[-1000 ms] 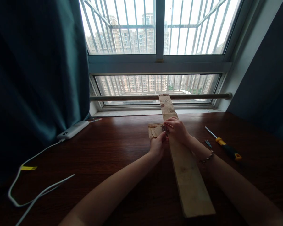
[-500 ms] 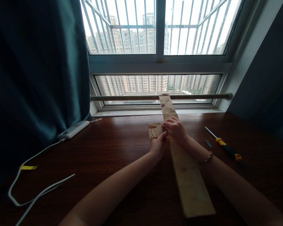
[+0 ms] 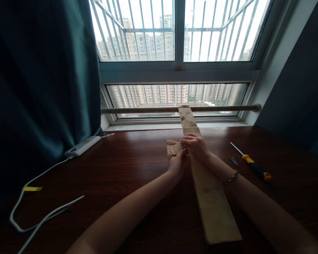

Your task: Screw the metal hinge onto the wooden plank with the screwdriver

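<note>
A long wooden board [image 3: 213,204] lies lengthwise on the dark table, its far end by the window rail. Against its left side is a short wooden piece [image 3: 172,147] with a rough, marked face. My left hand [image 3: 177,163] is closed in a pinch at the near right corner of the short piece. My right hand [image 3: 196,146] rests over the long board, its fingers closed and reaching left to the same spot. Between the fingertips is something small and dark, perhaps metal; the fingers cover most of it, so I cannot make out its kind.
Right of the board lie several small screws [image 3: 233,161] and a screwdriver [image 3: 256,167] with a yellow and black handle. A white power bank [image 3: 82,146] with a white cable [image 3: 51,213] and a yellow strip [image 3: 33,189] are at left, near the dark curtain [image 3: 50,77].
My right hand has shifted very slightly left and down, its fingers flatter over the joint. My left hand and the boards stay nearly where they were.
</note>
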The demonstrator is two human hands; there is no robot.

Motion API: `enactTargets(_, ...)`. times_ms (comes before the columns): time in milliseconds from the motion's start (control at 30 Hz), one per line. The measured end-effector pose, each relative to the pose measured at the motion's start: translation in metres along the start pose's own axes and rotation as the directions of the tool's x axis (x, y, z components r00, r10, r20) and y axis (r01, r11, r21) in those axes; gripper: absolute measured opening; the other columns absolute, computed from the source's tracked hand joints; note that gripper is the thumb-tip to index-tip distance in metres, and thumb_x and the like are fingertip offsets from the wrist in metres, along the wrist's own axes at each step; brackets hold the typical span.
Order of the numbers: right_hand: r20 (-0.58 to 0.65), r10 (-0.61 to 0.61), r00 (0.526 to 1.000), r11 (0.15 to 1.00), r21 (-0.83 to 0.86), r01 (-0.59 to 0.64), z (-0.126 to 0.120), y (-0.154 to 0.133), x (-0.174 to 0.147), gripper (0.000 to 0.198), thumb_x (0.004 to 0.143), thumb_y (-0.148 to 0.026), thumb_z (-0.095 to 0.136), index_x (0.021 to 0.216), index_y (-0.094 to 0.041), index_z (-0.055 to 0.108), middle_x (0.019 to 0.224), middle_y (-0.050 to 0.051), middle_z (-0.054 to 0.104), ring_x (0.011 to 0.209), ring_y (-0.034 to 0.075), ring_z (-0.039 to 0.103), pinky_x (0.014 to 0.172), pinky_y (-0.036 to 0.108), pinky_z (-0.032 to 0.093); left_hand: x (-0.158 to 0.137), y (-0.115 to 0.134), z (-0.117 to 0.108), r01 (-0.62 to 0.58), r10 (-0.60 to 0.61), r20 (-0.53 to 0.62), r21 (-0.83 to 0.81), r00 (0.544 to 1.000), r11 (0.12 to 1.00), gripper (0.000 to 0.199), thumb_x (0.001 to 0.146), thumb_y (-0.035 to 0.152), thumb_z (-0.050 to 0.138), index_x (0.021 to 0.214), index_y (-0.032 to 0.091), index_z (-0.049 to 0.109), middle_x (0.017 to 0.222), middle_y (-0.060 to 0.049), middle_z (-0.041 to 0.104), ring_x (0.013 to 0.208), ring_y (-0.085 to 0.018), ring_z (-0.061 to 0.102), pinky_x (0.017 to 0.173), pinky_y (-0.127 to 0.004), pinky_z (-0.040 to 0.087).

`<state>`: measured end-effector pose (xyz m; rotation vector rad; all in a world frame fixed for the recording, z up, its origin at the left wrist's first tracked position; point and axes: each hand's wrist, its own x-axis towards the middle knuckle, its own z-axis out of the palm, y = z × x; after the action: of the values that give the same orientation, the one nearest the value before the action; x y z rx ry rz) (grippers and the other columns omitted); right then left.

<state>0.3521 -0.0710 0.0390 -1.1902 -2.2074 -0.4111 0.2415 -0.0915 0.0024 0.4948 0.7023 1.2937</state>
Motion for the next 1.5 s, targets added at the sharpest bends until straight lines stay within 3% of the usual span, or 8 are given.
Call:
enactTargets(133, 0.047, 0.006, 0.999, 1.000, 0.004, -0.007, 0.002, 0.000, -0.001, 0.016, 0.084, -0.017, 0.054, 0.091, -0.023, 0.068, 0.100, 0.001, 0.068, 0.094, 0.019, 0.056, 0.082, 0.030, 0.038, -0.002, -0.001, 0.000, 0.004, -0.004, 0.008, -0.004, 1.000, 1.000, 0.009, 0.069, 0.002, 0.061, 0.073, 0.009, 0.063, 0.060, -0.002, 0.062, 0.046, -0.005, 0.054, 0.047, -0.016, 0.044)
enactTargets(300, -0.049, 0.182, 0.982, 0.983, 0.001, -0.182, 0.007, 0.000, -0.003, 0.018, 0.085, -0.028, 0.055, 0.077, -0.019, 0.069, 0.084, 0.005, 0.070, 0.087, 0.020, 0.058, 0.081, 0.030, 0.039, -0.006, -0.001, 0.001, 0.005, -0.005, -0.024, -0.005, 1.000, 1.000, 0.009, 0.068, 0.003, 0.062, 0.074, 0.009, 0.064, 0.062, -0.002, 0.063, 0.045, -0.005, 0.054, 0.046, -0.016, 0.044)
enactTargets(767, -0.119, 0.174, 0.978, 0.968, 0.201, -0.148, 0.003, 0.003, -0.003, 0.017, 0.084, -0.023, 0.055, 0.085, -0.020, 0.071, 0.087, 0.003, 0.069, 0.085, 0.019, 0.057, 0.078, 0.028, 0.044, 0.000, 0.003, -0.001, -0.084, 0.080, 0.180, 0.013, 0.980, 0.996, 0.018, 0.061, 0.009, 0.069, 0.078, 0.012, 0.062, 0.067, 0.001, 0.061, 0.050, -0.004, 0.051, 0.048, -0.015, 0.040)
enactTargets(1067, -0.121, 0.254, 0.960, 0.932, 0.298, -0.208, 0.007, 0.006, -0.002, 0.015, 0.082, -0.025, 0.059, 0.085, -0.021, 0.073, 0.088, 0.004, 0.070, 0.087, 0.020, 0.059, 0.080, 0.031, 0.045, 0.000, 0.003, -0.001, -0.055, 0.054, 0.141, -0.001, 0.989, 0.999, 0.019, 0.062, 0.006, 0.067, 0.080, 0.010, 0.063, 0.069, -0.002, 0.063, 0.053, -0.006, 0.054, 0.050, -0.017, 0.042)
enactTargets(1200, -0.128, 0.275, 0.953, 0.902, 0.378, -0.209, -0.008, 0.009, 0.003, 0.021, 0.083, -0.028, 0.056, 0.095, -0.018, 0.070, 0.096, 0.007, 0.069, 0.092, 0.021, 0.062, 0.082, 0.031, 0.046, -0.002, 0.003, 0.000, -0.035, 0.034, 0.097, 0.012, 0.995, 0.999, 0.012, 0.063, 0.005, 0.065, 0.073, 0.010, 0.062, 0.064, 0.000, 0.062, 0.050, -0.006, 0.053, 0.050, -0.017, 0.043)
enactTargets(1367, -0.116, 0.493, 0.862, 0.814, 0.410, -0.411, -0.058, 0.036, -0.011, 0.024, 0.081, -0.031, 0.055, 0.092, -0.016, 0.069, 0.088, 0.006, 0.071, 0.075, 0.018, 0.066, 0.066, 0.025, 0.051, -0.003, 0.003, 0.000, -0.032, 0.028, 0.065, 0.069, 0.998, 0.997, 0.006, 0.065, 0.007, 0.064, 0.064, 0.009, 0.058, 0.055, 0.001, 0.059, 0.045, -0.005, 0.052, 0.049, -0.017, 0.045)
enactTargets(1433, 0.007, 0.566, 0.824, 0.786, 0.295, -0.543, -0.078, 0.057, -0.031, 0.018, 0.078, -0.028, 0.058, 0.082, -0.016, 0.070, 0.071, 0.003, 0.071, 0.063, 0.016, 0.066, 0.059, 0.022, 0.049, -0.003, 0.003, 0.000, -0.030, 0.026, 0.056, 0.081, 0.998, 0.996, 0.006, 0.066, 0.007, 0.063, 0.065, 0.009, 0.058, 0.055, 0.001, 0.058, 0.045, -0.005, 0.052, 0.047, -0.016, 0.045)
enactTargets(1500, 0.204, 0.648, 0.733, 0.728, 0.115, -0.676, -0.090, 0.078, -0.057, 0.012, 0.075, -0.022, 0.060, 0.073, -0.015, 0.070, 0.063, 0.003, 0.069, 0.057, 0.015, 0.065, 0.054, 0.020, 0.047, -0.002, 0.003, 0.000, -0.029, 0.025, 0.051, 0.082, 0.998, 0.996, 0.005, 0.068, 0.006, 0.062, 0.066, 0.009, 0.058, 0.055, 0.001, 0.058, 0.045, -0.005, 0.052, 0.046, -0.015, 0.045)
